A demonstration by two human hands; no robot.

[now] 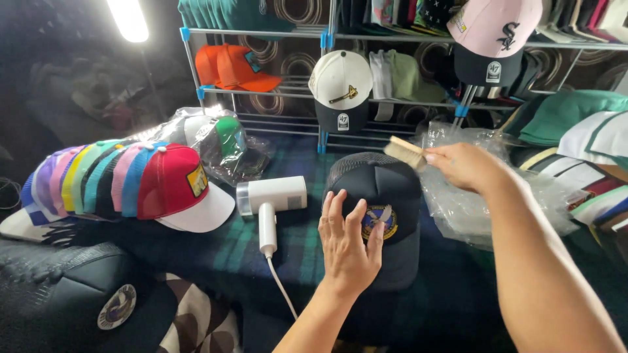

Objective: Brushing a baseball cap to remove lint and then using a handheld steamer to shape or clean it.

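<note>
Head view: the left hand [348, 243] lies flat, fingers spread, on the black trucker cap [376, 209] on the plaid tabletop [288, 255]; the right hand [466, 167] grips a wooden brush [405, 153] above its crown (brushing apparently underway, bristles not touching).

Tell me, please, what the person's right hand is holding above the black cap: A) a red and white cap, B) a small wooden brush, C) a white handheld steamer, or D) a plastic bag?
B: the right hand grips a small wooden brush just above the black cap, while the white steamer lies untouched on the plaid cloth and the left hand rests on the cap's front.
</note>
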